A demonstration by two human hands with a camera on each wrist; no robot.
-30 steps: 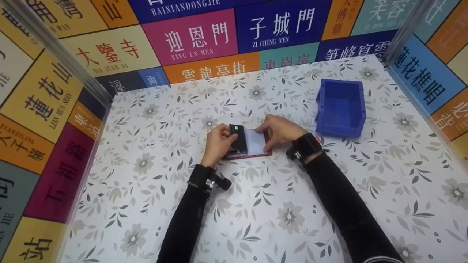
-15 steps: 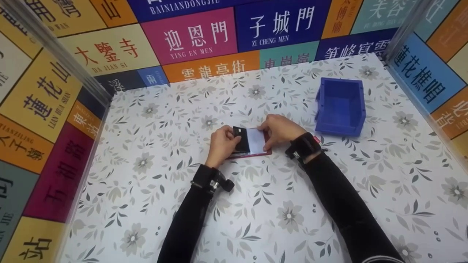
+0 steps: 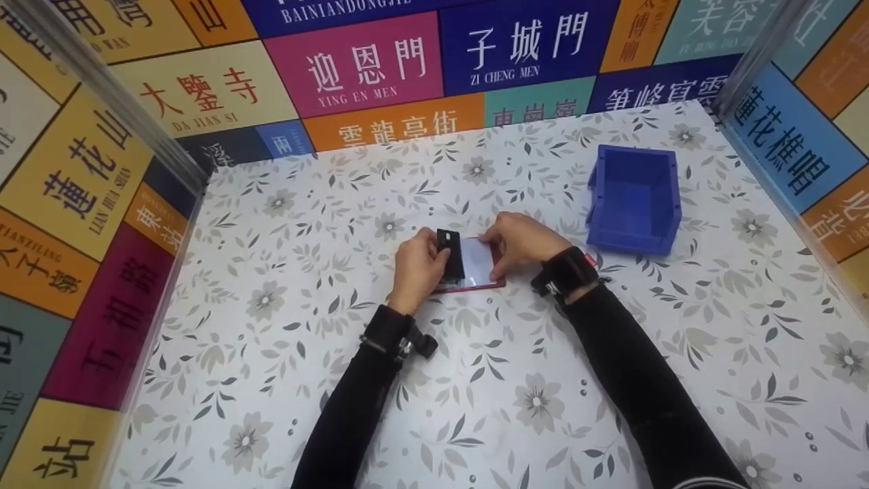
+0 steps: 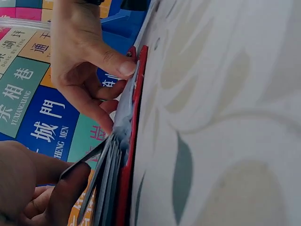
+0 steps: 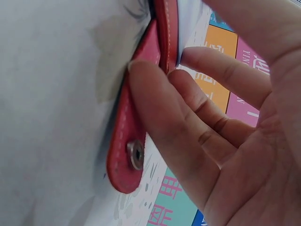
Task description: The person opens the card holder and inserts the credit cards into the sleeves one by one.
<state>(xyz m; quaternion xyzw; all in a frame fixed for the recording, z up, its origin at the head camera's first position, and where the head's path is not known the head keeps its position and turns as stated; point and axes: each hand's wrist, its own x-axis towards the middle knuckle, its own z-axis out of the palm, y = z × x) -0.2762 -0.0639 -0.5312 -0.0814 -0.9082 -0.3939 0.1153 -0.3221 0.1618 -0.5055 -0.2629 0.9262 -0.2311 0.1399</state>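
Observation:
A red card holder (image 3: 477, 261) lies open on the table, its pale clear sleeves facing up. My left hand (image 3: 416, 270) pinches a black card (image 3: 449, 257) between thumb and fingers at the holder's left side. In the left wrist view, the card (image 4: 82, 162) stands tilted away from a stack of sleeves above the red cover (image 4: 135, 113). My right hand (image 3: 528, 241) holds the holder's right edge between thumb and fingers. One digit touches the red strap (image 5: 124, 122) with its metal snap (image 5: 136, 155) in the right wrist view. Whether the card is partly inside a sleeve, I cannot tell.
A blue plastic bin (image 3: 635, 197) stands at the back right, beyond the right hand. The white tabletop (image 3: 326, 394) has a printed flower pattern. Colourful panels with printed characters (image 3: 370, 68) wall the table at the back and sides.
My left hand has shifted slightly to the right along with the black card, which now covers less of the holder's left part. The right hand stays at the right edge.

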